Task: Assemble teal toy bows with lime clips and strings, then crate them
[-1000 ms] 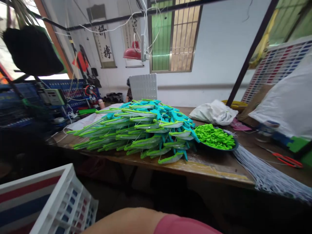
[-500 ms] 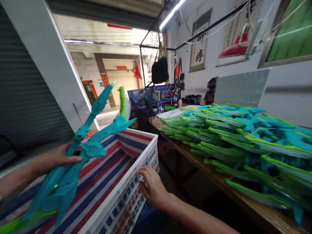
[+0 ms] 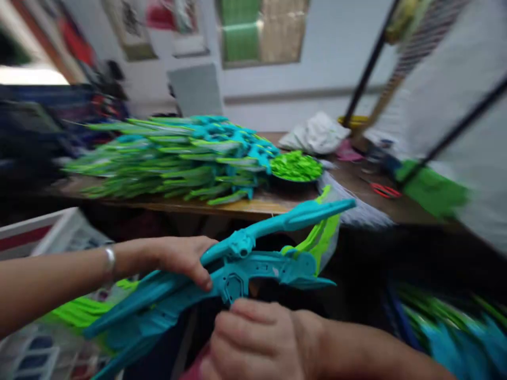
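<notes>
My left hand [image 3: 180,258] grips a bundle of teal and green plastic toy bows [image 3: 253,258] from above, fingers curled over the teal limbs. My right hand [image 3: 261,340] is closed under the same bundle near its middle hub. The bundle points up and right, its green tips at about table-edge height. A large pile of the same teal and green bows [image 3: 178,158] lies on the wooden table [image 3: 253,206] beyond. The picture is smeared by motion.
A dark bowl of small green plastic parts [image 3: 296,166] sits right of the pile. Red scissors [image 3: 382,190], a white bag [image 3: 317,134] and a bundle of pale strings [image 3: 356,208] lie on the table's right. A white crate [image 3: 51,237] stands at lower left.
The view swung from the crate back to the table. My left hand carried the bows to the middle, and my right hand left the crate's rim and closed on the bundle.
</notes>
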Action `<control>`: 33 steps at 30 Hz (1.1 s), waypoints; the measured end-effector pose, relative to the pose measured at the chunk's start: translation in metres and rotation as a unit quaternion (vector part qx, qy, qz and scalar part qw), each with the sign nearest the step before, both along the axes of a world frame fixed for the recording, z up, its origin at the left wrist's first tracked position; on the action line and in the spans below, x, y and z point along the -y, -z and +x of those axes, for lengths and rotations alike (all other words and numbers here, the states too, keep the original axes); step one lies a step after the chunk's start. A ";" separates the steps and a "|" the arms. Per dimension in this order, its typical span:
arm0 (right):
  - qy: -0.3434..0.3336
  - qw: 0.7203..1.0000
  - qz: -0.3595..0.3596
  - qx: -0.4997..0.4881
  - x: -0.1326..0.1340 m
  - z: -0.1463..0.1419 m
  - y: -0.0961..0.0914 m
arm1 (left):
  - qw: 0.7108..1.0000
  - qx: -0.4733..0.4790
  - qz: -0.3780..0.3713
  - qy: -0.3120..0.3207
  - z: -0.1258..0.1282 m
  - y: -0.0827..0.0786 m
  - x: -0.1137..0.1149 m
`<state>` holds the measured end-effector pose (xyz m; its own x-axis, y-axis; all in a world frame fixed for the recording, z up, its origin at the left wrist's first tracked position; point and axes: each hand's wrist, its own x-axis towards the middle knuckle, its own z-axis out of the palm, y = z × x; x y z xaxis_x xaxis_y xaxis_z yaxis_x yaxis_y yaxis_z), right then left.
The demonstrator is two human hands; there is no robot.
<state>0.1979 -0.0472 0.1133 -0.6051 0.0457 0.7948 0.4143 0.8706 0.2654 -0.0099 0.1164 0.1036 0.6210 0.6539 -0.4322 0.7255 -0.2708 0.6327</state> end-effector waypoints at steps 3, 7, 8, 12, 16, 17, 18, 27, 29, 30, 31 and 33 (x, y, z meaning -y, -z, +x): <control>0.238 0.963 -0.116 -0.047 0.035 0.055 0.061 | 0.978 -0.054 -0.098 0.178 0.072 0.060 0.009; 0.526 0.777 -0.344 -0.035 0.056 0.107 0.142 | 0.967 -0.074 -0.105 0.219 0.119 0.110 0.008; 0.541 0.741 -0.396 -0.011 0.055 0.114 0.156 | 0.968 -0.072 -0.102 0.217 0.122 0.117 0.005; 0.515 0.713 -0.475 0.041 0.030 0.128 0.171 | 0.967 -0.032 -0.137 0.215 0.115 0.130 -0.010; 0.437 0.736 -0.505 0.114 -0.012 0.142 0.143 | 0.962 0.028 -0.168 0.211 0.104 0.140 -0.016; 0.410 0.744 -0.511 0.132 -0.025 0.146 0.132 | 0.965 0.040 -0.164 0.202 0.102 0.144 -0.017; 0.385 0.752 -0.515 0.145 -0.041 0.152 0.120 | 0.968 0.048 -0.155 0.190 0.101 0.149 -0.018; 0.531 0.756 -0.383 0.001 -0.252 0.231 0.016 | 0.994 0.066 -0.020 0.086 0.084 0.126 -0.030; 0.568 0.732 -0.377 -0.001 -0.293 0.251 0.013 | 0.995 0.057 0.013 0.079 0.067 0.112 -0.030; 0.582 0.720 -0.377 0.003 -0.309 0.258 0.014 | 0.996 0.057 0.023 0.065 0.055 0.109 -0.031; 0.594 0.710 -0.378 0.009 -0.323 0.264 0.016 | 0.997 0.061 0.024 0.040 0.041 0.109 -0.031; 0.612 0.695 -0.376 0.020 -0.344 0.270 0.023 | 0.996 0.081 0.002 -0.040 0.011 0.117 -0.030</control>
<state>0.4678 0.2972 0.0898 0.2326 0.9394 0.2517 0.9724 -0.2296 -0.0418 0.0016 0.1460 -0.0135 0.6277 0.7059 -0.3280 0.6332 -0.2180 0.7427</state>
